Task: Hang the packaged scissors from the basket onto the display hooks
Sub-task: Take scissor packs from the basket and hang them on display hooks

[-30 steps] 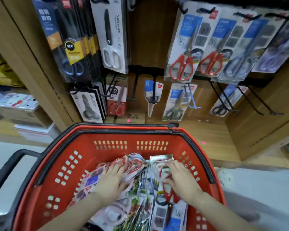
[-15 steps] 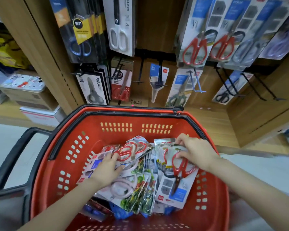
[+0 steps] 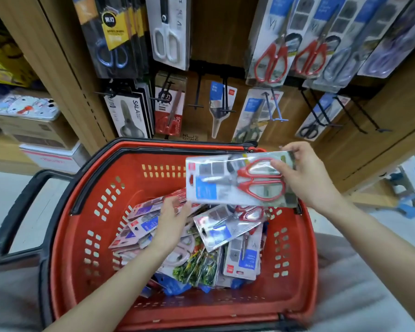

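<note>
At the bottom of the frame sat a red plastic shopping basket with a black rim (image 3: 82,236), and in it a loose heap of carded scissor packs (image 3: 242,257). The left hand (image 3: 170,226) lay on that heap at centre frame, fingers stretched out flat and gripping nothing. Just above it, right of centre, the right hand (image 3: 304,178) pinched a clear-fronted card pack of red-handled scissors (image 3: 225,185). The thumb was on the front and the fingers were behind the handle end. The pack was held flat and sideways over the basket, clear of the heap, its hang-slot end pointing left.

Such a pack looked light, with a stiff card and a slick plastic front. The grip at the handle end probably suited it, since it left the slot free. Beyond, on the wooden panel, hung more packs. Matching red-handled packs (image 3: 271,44) were at upper right, and a bare black wire hook (image 3: 197,92) stood at upper centre.
</note>
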The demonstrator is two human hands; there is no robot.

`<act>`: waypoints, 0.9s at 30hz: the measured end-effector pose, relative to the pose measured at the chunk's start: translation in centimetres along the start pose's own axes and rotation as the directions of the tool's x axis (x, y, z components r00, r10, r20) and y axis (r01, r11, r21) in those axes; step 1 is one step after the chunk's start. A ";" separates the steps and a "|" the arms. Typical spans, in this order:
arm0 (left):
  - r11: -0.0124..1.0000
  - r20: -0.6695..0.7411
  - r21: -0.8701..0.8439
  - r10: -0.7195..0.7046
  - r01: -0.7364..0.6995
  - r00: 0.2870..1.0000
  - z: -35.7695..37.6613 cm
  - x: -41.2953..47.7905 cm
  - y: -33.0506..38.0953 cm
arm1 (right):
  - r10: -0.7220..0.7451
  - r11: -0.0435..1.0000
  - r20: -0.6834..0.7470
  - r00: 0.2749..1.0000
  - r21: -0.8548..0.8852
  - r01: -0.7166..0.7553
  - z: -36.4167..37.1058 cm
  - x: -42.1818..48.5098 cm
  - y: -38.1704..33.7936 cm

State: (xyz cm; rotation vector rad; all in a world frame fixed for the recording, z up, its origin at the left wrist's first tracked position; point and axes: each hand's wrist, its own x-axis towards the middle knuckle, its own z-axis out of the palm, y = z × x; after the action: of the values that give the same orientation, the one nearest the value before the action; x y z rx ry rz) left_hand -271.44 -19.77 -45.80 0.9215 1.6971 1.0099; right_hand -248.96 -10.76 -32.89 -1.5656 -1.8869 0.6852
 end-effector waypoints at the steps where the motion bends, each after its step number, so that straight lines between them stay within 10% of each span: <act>1: 0.995 -0.015 -0.083 -0.057 0.055 0.998 0.2 -0.4 0.7 | 0.071 0.989 -0.043 0.997 0.135 -0.064 0.4 -0.3 0.3; 6: 0.889 0.124 -0.425 -0.129 0.170 0.984 0.9 -1.2 3.0 | 0.370 0.778 0.056 0.927 0.527 -0.342 4.3 -3.1 0.7; 11: 0.824 -0.066 -0.563 -0.113 0.056 0.991 1.0 -1.8 5.2 | 0.253 0.790 0.306 0.918 0.483 -0.378 8.8 -7.9 0.2; 17: 0.926 -0.141 -0.377 -0.043 -0.014 0.989 -3.1 -1.4 4.0 | 0.028 0.999 0.444 0.896 0.010 -0.036 9.4 -6.1 5.0; 20: 0.950 -0.142 -0.311 -0.028 -0.018 0.990 -4.5 -1.6 3.1 | 0.043 0.909 0.607 0.794 -0.354 0.221 10.0 -4.7 9.3; 27: 0.969 -0.159 -0.247 -0.047 0.006 0.986 -5.2 -1.7 1.4 | -0.096 0.631 0.671 0.735 -0.530 0.566 10.7 -3.3 10.7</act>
State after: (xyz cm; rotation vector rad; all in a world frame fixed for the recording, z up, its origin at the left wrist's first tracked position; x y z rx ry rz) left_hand -275.63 -21.93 -42.70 0.6679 1.6658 1.2748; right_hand -248.92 -12.32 -48.27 -1.3667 -3.1348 0.2454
